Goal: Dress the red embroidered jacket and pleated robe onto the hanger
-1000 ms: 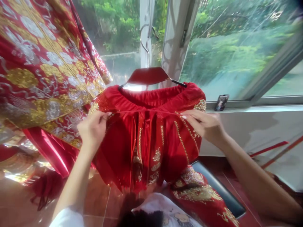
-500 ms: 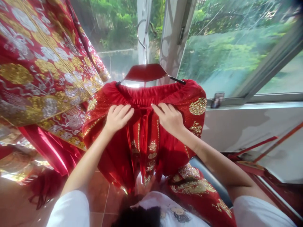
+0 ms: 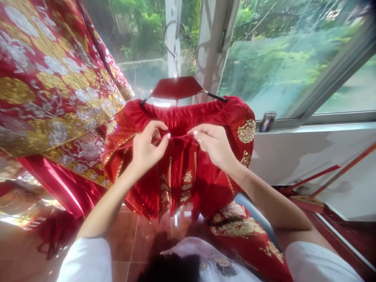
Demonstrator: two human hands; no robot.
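Observation:
A red pleated skirt (image 3: pixel 182 176) with gold embroidery hangs from a red hanger (image 3: pixel 176 87) in front of the window. My left hand (image 3: pixel 145 149) is closed, pinching the skirt's waistband near its middle. My right hand (image 3: pixel 213 145) is closed too, pinching the same waistband just to the right. The two hands are a short gap apart, with the band stretched between them. The skirt's lower part falls toward my lap.
A large red and gold brocade garment (image 3: pixel 49 86) hangs at the left. The window (image 3: pixel 279 58) and its sill (image 3: pixel 317 127) fill the back, with a small blurred object (image 3: pixel 266 121) on the sill. Red floor tiles (image 3: pixel 123 235) lie below. Red sticks (image 3: pixel 317 178) lean at the right.
My hands came together from the skirt's two sides to its middle, lay flat on the waistband, and now pinch it with curled fingers.

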